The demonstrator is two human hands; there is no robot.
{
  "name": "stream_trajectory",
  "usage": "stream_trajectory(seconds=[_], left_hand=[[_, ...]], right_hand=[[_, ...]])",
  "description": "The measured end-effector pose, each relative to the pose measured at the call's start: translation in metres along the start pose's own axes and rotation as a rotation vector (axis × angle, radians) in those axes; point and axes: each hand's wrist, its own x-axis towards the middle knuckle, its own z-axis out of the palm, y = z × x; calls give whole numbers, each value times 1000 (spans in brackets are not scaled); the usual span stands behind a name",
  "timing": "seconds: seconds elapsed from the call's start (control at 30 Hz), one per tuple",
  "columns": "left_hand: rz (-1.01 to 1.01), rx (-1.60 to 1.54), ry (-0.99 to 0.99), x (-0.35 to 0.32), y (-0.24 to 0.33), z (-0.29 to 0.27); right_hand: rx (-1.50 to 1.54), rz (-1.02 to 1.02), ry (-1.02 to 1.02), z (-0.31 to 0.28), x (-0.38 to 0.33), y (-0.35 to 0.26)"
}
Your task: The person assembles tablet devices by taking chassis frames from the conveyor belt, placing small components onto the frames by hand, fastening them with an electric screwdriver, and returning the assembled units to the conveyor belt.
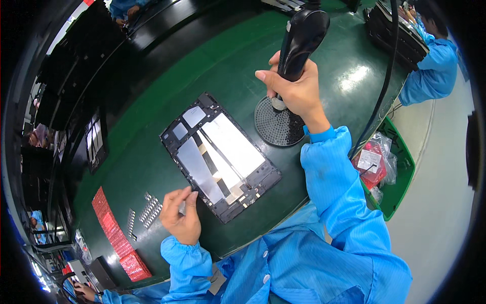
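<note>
On dark green bench [152,101], black-framed open tablet chassis w/ silvery inner panels [220,154] lies centre. Right hand [296,91], fingers clamped on black electric screwdriver [298,43], tip over round black perforated screw tray [278,124]. Left hand [181,215], fingers pinched together on sth small at chassis edge. Driver best kept vertical, chassis steadied.

black electric screwdriver [299,43] stands upright over round perforated tray [276,126]; open tablet chassis [220,157] lies flat beside it.

Bare hands [182,215], bright blue smock with elastic cuffs, white snaps.
</note>
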Motion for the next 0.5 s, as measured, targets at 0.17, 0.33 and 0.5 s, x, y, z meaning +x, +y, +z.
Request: stream_trajectory(seconds=[0.17,0.33,0.5], left_hand=[[-495,-301,39,-7,-12,-16],[-535,-465,-109,4,-22,-18],[-582,-405,-152,33,-23,-12]], right_hand=[[-79,59,35,10,-2,-2],[-58,-126,50,14,-9,-25],[165,-108,-108,67,-28,-37]])
